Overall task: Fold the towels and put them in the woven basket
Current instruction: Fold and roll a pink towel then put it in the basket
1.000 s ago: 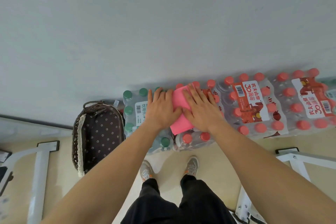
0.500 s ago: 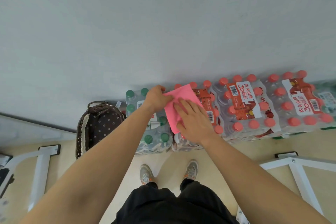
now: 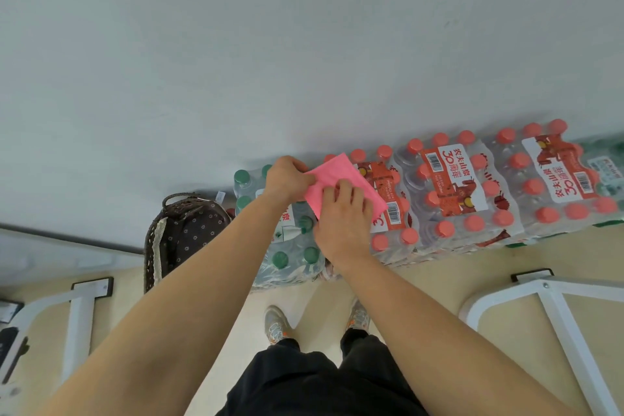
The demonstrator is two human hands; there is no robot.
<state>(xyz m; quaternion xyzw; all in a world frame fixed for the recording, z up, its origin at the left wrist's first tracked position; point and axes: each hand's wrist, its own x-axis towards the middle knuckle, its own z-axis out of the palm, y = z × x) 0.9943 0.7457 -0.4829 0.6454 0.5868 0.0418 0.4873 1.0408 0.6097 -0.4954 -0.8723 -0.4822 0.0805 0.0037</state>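
Note:
A small pink towel [image 3: 341, 176] lies folded on top of shrink-wrapped packs of water bottles. My left hand [image 3: 287, 177] pinches its left edge with curled fingers. My right hand [image 3: 341, 213] lies on the towel's near part, fingers bent at the tips and hiding that part. The dark woven basket [image 3: 153, 240], lined with dotted fabric, stands on the floor to the left of the packs, against the wall.
Packs of red-capped bottles [image 3: 452, 192] run to the right along the grey wall; a green-capped pack [image 3: 287, 246] sits under my left arm. White metal frames [image 3: 553, 307] stand on the floor at both sides. My feet [image 3: 277, 324] are just before the packs.
Both hands pressed flat on the towel a second ago. Since then my left hand has taken hold of the left edge, and the towel has turned and spread out to the right.

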